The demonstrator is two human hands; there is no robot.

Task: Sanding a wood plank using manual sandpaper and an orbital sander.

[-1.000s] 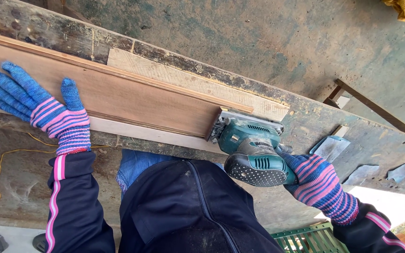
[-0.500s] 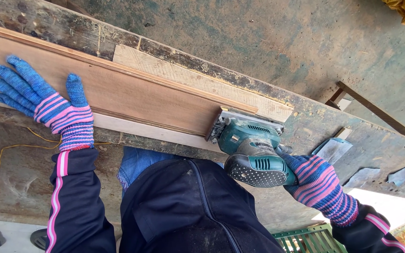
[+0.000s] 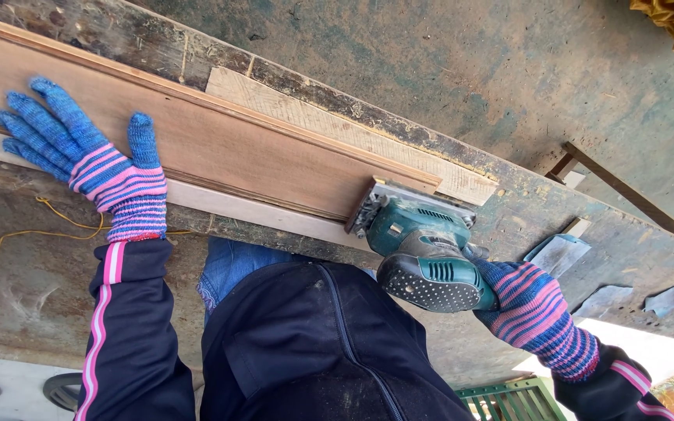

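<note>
Right hand [image 3: 528, 304] gripping green sander [image 3: 423, 245], brown board [image 3: 220, 148]

Along the board [image 3: 220, 148], open wood runs between the left hand [image 3: 91, 168] and the sander [image 3: 419, 242] — nothing lies there. Past the sander, sandpaper sheets [image 3: 559, 253] litter the bench [image 3: 633, 249] — a dark bar [image 3: 626, 191] crosses beyond.

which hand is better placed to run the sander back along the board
Right, probably. The right hand already grips the green sander, which sits on the end of the brown board. The left hand lies flat on the board far from the tool, pinning it down.
</note>
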